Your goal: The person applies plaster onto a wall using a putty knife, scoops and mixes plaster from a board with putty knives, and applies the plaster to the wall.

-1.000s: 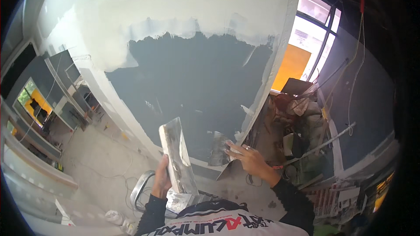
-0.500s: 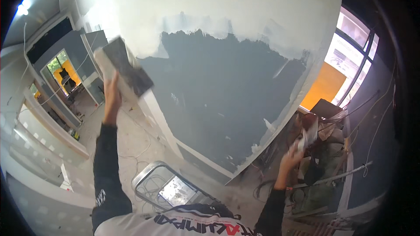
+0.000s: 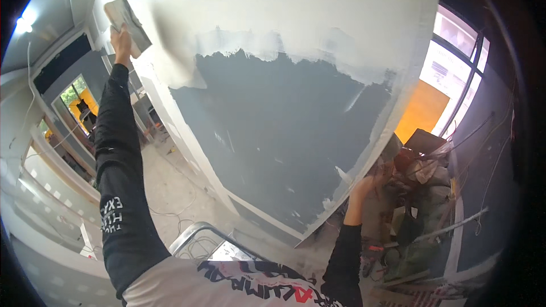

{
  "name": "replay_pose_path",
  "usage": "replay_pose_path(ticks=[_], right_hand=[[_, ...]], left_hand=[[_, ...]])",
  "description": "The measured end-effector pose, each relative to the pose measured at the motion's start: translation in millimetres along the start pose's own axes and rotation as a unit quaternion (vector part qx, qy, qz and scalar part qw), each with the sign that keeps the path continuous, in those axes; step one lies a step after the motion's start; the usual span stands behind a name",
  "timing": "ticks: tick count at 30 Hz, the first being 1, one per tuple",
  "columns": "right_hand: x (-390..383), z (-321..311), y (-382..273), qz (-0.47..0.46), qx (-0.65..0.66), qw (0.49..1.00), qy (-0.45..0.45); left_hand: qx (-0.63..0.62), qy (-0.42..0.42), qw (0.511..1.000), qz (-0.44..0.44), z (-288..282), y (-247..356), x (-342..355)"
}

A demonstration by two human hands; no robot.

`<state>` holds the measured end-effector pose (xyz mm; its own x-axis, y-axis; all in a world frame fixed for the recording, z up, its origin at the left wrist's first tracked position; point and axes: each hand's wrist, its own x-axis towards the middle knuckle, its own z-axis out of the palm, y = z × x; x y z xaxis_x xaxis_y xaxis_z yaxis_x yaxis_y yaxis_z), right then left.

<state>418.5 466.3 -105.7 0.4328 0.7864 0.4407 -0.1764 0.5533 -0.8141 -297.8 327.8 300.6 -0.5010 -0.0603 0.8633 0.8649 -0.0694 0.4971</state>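
Note:
My left hand is raised at the upper left, closed on a wide rectangular plastering trowel, held flat at the white upper edge of the wall, where it casts a shadow. The wall is white plaster above and grey below, with a ragged border between. My right hand is lower, beside the wall's right edge, closed on a smaller putty knife that looks blurred.
An aluminium stepladder stands below me among cables on the dusty floor. A pile of debris lies at the right, below a window with an orange board. Wires hang at right. Doorways open on the left.
My left hand has lifted the trowel from low centre to the upper left of the wall. My right hand has moved right, to the wall's right edge, still holding the knife.

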Motion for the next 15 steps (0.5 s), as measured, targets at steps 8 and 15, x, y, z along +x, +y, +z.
replay_pose_path(ticks=[8,15], right_hand=[[-13.8,-22.1,32.2,0.056,0.089,0.993,0.055],[-12.8,-28.5,42.3,0.054,-0.065,0.99,0.117]], left_hand=[[0.035,-0.032,0.999,-0.003,26.6,-39.9,96.5],[0.063,0.018,0.996,-0.068,71.7,-17.6,89.0]])
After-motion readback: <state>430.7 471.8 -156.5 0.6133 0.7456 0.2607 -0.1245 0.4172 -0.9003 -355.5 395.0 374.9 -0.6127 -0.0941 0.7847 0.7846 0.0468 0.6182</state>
